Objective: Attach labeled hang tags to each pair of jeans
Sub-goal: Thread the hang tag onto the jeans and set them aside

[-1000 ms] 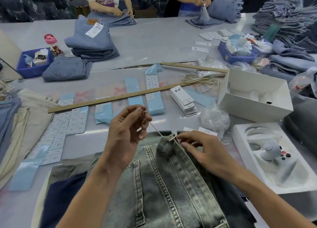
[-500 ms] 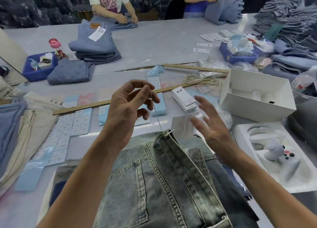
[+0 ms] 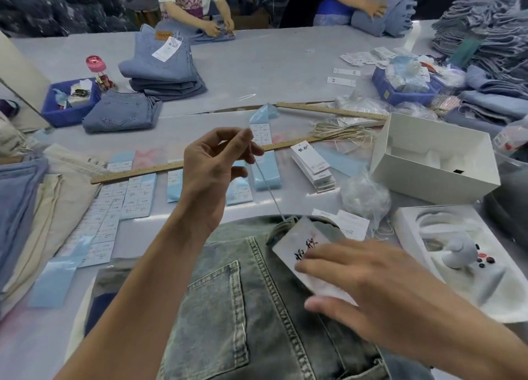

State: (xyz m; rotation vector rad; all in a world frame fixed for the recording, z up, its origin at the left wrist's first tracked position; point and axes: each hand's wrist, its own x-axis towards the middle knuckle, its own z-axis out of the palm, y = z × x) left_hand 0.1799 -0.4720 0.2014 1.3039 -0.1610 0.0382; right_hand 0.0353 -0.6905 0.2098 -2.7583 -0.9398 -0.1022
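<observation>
Two black brush-style characters stand on the white hang tag (image 3: 297, 244) lying on the jeans (image 3: 228, 308), and the same pair tops the tag stack (image 3: 313, 164) mid-table; sticker print is too small to read.

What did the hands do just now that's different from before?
The left hand lifted up from the jeans, pulling the string tight. The right hand let go of the belt loop and now presses the white hang tag onto the jeans. The wooden ruler and white box stayed put.

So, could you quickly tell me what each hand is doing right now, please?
Left hand: closed, pinching the string.
Right hand: open, fingers flat on the hang tag.
</observation>
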